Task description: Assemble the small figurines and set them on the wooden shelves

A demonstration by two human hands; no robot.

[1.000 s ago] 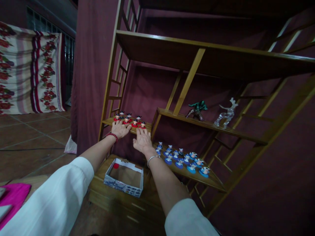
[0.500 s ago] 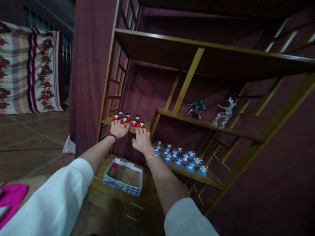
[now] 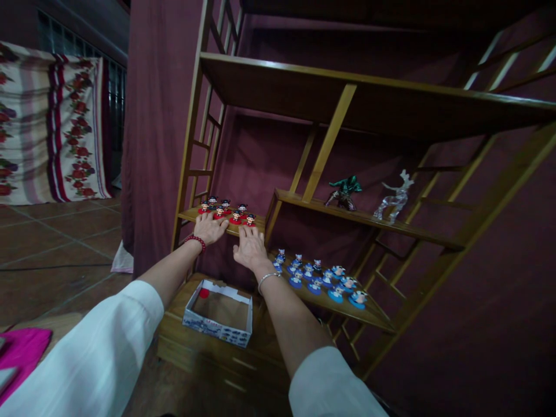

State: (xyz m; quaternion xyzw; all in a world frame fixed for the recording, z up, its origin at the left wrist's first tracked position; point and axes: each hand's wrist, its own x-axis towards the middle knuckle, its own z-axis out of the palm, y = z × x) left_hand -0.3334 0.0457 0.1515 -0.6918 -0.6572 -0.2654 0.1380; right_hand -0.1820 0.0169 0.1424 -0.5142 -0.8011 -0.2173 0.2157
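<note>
Several small red-based figurines [image 3: 220, 212] with dark hair stand in two rows on the small left shelf [image 3: 186, 215]. My left hand [image 3: 209, 229], with a red bead bracelet at its wrist, lies at the shelf's front edge, fingers stretched out just in front of the figurines. My right hand [image 3: 251, 248], wearing a silver bangle, rests at the same edge further right, its fingers extended below the rightmost front figurine [image 3: 251, 219]. Both hands look to hold nothing. Whether the fingertips touch the figurine bases I cannot tell.
A shallow open cardboard box [image 3: 217, 333] with a red piece inside sits on the cabinet top below. Several blue-based figurines [image 3: 315, 285] fill the lower right shelf. Above stand a green-and-bronze statue [image 3: 345, 192] and a clear deer figure [image 3: 394, 200]. A maroon curtain [image 3: 150, 145] hangs left.
</note>
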